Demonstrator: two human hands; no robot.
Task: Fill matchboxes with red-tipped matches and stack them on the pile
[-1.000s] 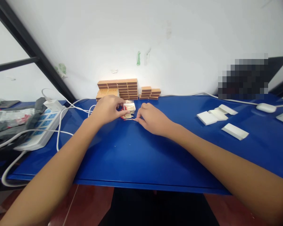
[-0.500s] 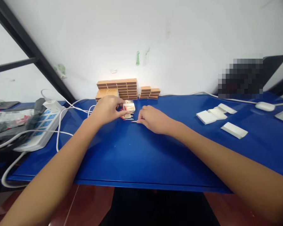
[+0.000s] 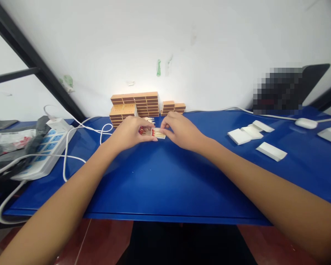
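My left hand (image 3: 130, 133) grips a small white matchbox tray (image 3: 162, 137) between thumb and fingers, just above the blue table. Matches (image 3: 156, 133) with red heads lie side by side in the tray. At the tray's right end is my right hand (image 3: 181, 131), thumb and forefinger pinched together at the matches. The match it held a moment ago is hard to make out among the others. A loose heap of matches (image 3: 145, 131) lies behind the tray, partly covered by my left hand.
Behind the hands, stacked matchboxes (image 3: 146, 105) stand against the wall, with a smaller stack (image 3: 168, 107) beside them. Empty white trays (image 3: 249, 133) lie to the right on the blue table (image 3: 165, 184). A power strip (image 3: 48, 149) with white cables (image 3: 66, 147) is at left.
The tray has come down and forward from over the heap, tipped so its matches show. My right hand has moved from beside the heap up to the tray's right end, bringing a match.
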